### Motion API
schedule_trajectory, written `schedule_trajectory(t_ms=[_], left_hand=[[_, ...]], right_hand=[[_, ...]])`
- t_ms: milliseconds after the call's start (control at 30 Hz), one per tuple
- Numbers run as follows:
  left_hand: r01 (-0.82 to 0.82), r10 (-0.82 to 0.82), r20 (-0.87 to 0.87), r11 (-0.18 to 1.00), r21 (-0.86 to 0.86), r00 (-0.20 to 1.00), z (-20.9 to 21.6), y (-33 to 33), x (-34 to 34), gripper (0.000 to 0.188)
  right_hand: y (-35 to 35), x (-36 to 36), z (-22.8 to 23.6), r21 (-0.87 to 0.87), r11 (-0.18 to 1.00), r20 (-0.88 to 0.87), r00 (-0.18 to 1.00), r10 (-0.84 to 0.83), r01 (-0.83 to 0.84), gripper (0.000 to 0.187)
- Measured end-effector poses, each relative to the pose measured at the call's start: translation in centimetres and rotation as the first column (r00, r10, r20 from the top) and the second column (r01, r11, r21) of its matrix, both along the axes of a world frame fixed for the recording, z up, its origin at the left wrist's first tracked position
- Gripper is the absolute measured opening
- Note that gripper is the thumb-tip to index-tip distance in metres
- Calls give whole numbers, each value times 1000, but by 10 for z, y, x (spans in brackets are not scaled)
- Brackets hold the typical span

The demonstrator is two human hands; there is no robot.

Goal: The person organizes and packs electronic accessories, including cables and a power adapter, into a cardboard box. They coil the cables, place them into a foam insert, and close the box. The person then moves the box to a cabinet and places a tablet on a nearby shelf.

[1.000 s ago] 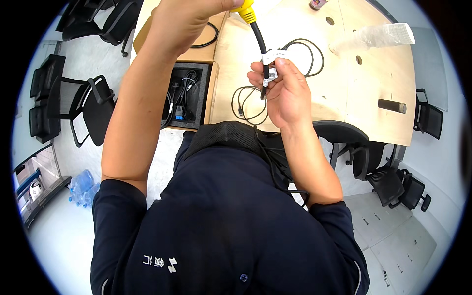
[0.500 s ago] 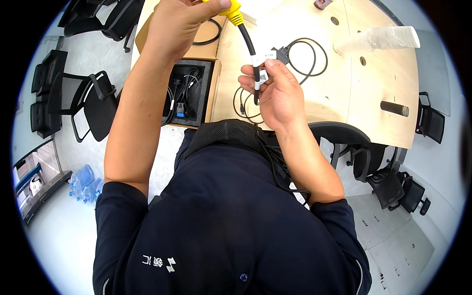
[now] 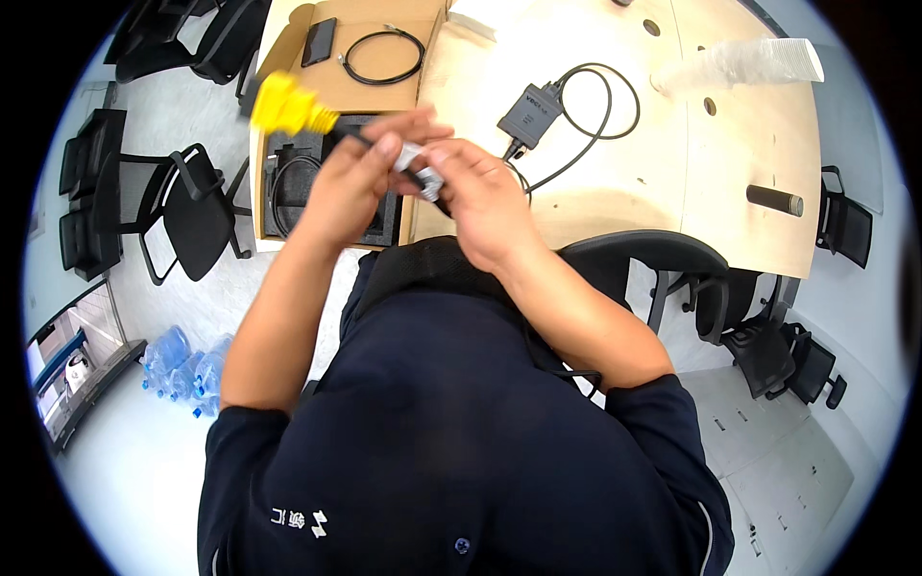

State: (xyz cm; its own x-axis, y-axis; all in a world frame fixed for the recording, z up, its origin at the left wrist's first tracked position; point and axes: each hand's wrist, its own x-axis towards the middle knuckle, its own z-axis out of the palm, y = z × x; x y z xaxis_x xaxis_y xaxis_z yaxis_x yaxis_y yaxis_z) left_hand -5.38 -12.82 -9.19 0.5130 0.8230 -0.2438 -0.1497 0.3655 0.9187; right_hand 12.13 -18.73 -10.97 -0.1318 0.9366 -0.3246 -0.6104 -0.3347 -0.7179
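In front of the carton (image 3: 375, 99), both hands' fingers (image 3: 457, 163) around a cable (image 3: 351, 135), grey adapter (image 3: 530, 119) nearby

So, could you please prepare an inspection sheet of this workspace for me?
Surface: pale wooden table with round holes.
Job's things: thick black cable with chunky yellow connector and white labels; open brown cardboard box.
Clutter: long stack wrapped in clear plastic, dark cylinder, flat black rectangular object.
Hands: left hand and right hand both hold the thick black cable by its labels, slightly blurred.
Cables: coiled thin black cable on the box's lid; looped black cable by a dark grey rectangular device.
Surroundings: black office chairs, bluish clear plastic bottles.
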Motion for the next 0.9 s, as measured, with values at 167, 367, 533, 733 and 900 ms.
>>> schedule_trajectory(t_ms=[167, 367, 533, 733, 900], left_hand=[[-258, 291, 112, 936, -241, 950, -38, -44, -50, 53], [-404, 465, 221, 874, -271, 858, 0, -69, -106, 50], [-556, 608, 118, 776, -298, 785, 8, -78, -158, 52], [-661, 675, -71, 687, -300, 734, 19, -96, -204, 54], [-667, 681, -94, 665, -336, 727, 18, -107, -207, 54]], right_hand=[[2, 14, -16, 102, 970, 287, 940, 183, -220, 23], [65, 167, -111, 190, 890, 812, 443, -380, 415, 29], [80, 249, -220, -138, 829, 851, 492, -180, 542, 41], [86, 228, -310, -347, 911, 836, 514, 193, 224, 64], [103, 166, -337, -490, 814, 704, 693, 158, 312, 81]])
